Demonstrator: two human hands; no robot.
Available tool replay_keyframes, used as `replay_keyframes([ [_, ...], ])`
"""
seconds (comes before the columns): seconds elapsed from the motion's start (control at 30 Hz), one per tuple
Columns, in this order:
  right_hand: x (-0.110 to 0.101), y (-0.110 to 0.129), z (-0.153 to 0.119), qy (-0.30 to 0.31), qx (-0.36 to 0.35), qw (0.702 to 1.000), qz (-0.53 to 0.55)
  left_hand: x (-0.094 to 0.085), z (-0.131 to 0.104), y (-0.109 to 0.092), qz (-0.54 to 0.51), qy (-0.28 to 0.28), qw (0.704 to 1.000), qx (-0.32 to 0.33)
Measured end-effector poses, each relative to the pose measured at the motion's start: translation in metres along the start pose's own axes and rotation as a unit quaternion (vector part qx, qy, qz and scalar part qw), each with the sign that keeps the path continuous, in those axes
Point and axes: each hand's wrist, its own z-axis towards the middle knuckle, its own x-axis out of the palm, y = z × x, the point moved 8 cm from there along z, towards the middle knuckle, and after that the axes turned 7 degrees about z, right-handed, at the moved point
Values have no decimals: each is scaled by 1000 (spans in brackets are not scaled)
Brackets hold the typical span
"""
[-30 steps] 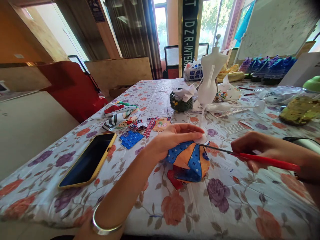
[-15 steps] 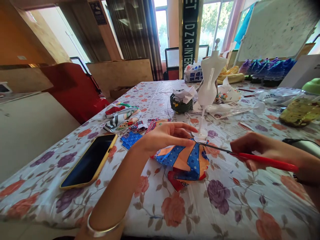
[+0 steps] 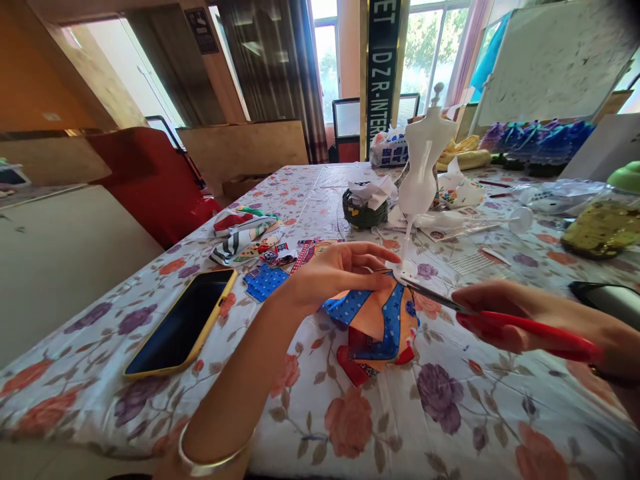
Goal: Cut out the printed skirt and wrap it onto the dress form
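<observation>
Between the thumb and fingers of my left hand [image 3: 337, 270] is the upper edge of a patterned fabric piece [image 3: 367, 310] in blue, orange and red. The rest of the cloth hangs down toward the tablecloth. My right hand [image 3: 510, 313] grips red-handled scissors [image 3: 543, 337], whose blades point left and reach the cloth's upper edge near my left fingertips. Whether the blades have cut in there, I cannot tell. Just behind the fabric stands a small white dress form [image 3: 423, 160] on a stand, its round base partly hidden by my fingers and the cloth.
A yellow-cased phone [image 3: 183, 323] lies at left. Behind my left hand are a blue fabric scrap [image 3: 267, 281] and a pile of patterned cloth [image 3: 245, 235]. A dark green basket [image 3: 365, 212] holds white scraps. At right stands a jar with a green lid [image 3: 605, 223].
The scissors have tilted more steeply and their tips have shifted slightly up. The fabric's left side has drawn in under my left hand, which keeps its hold.
</observation>
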Motion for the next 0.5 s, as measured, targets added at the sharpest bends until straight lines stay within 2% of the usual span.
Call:
replay_keyframes([
  [0.23, 6, -6, 2, 14, 29, 997, 63, -1, 1, 0, 5, -6, 1000, 9],
  [0.37, 5, -7, 2, 8, 18, 997, 71, -1, 1, 0, 14, -16, 1000, 13],
  [0.5, 1, -17, 4, 13, -2, 998, 55, -3, 2, -1, 28, -31, 999, 20],
])
